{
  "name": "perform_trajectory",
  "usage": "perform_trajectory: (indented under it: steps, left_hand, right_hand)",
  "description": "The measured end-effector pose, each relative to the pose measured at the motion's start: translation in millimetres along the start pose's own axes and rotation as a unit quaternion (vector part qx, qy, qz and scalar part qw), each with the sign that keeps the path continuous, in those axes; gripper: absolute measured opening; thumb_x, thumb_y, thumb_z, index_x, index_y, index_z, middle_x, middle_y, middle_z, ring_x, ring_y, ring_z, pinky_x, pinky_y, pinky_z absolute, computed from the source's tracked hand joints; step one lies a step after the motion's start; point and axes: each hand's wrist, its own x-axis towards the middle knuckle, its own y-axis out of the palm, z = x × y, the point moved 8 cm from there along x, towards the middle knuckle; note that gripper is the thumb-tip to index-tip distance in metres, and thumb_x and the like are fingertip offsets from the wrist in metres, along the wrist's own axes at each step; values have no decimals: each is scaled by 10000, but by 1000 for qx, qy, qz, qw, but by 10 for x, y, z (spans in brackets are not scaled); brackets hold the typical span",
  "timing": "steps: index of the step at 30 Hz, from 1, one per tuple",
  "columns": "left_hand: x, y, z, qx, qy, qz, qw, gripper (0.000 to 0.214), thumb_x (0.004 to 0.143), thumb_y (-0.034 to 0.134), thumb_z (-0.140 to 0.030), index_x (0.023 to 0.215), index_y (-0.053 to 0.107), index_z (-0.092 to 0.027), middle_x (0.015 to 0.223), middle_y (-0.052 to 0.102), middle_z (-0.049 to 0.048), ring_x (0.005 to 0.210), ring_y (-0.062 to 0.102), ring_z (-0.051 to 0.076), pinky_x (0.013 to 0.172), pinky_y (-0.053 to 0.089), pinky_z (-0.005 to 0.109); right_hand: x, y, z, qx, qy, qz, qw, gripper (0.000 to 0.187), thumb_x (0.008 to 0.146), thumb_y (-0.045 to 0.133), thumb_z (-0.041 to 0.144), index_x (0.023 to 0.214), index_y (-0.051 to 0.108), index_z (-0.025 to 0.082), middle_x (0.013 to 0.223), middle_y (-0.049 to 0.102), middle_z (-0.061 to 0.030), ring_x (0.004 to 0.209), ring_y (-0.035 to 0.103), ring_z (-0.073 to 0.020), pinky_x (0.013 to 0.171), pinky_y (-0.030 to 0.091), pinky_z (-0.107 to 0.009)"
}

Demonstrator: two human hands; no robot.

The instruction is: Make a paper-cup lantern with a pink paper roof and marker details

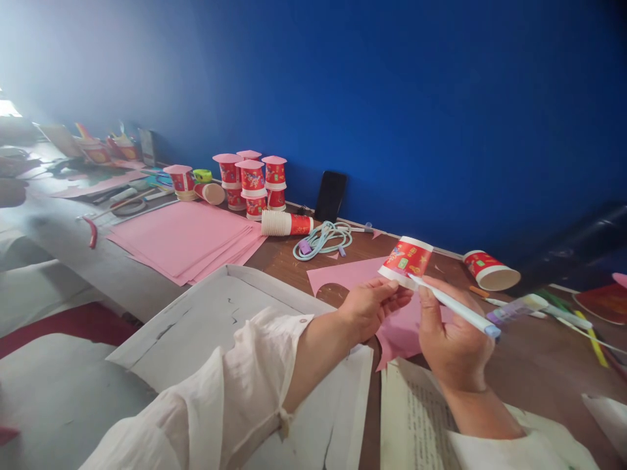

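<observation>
My left hand (pixel 375 305) is closed on the white rim of a red printed paper cup (pixel 407 257), which is tilted with its rim toward me. In my right hand (pixel 455 336) is a white marker (pixel 458 305) with a light blue end, held like a pen. The marker's tip meets or nearly meets the cup near its rim; I cannot tell if it touches. Beneath both hands lies cut pink paper (pixel 337 274) with curved edges. Another red paper cup (pixel 482 267) rests on its side to the right.
Pink-topped stacked cups (pixel 252 176) stand by the blue wall. Nearby are a nested cup stack (pixel 287 223), a coiled pale blue cable (pixel 323 240), a black phone (pixel 330 194) and pink sheets (pixel 183 238). Printed pages (pixel 411 418) lie in front; pens (pixel 595 339) at right.
</observation>
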Motion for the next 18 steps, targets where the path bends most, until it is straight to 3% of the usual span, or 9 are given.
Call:
perform_trajectory:
  steps: [12,18]
  left_hand:
    - [1,3,0,-5,12,12,1000,85,810,620,-88,759,681,-59,719,654,69,706,631,114,949,465,306]
    - [-8,2,-5,0,6,6,1000,70,806,634,-98,764,677,-62,730,660,79,716,638,124,949,475,317]
  right_hand:
    - [6,-8,38,-18,3,11,1000,139,842,618,184,973,661,161,916,725,-85,852,682,-206,797,522,-311]
    - [7,0,41,-23,-1,-2,1000,168,839,620,170,1000,662,148,944,726,-104,866,678,-221,811,521,-336]
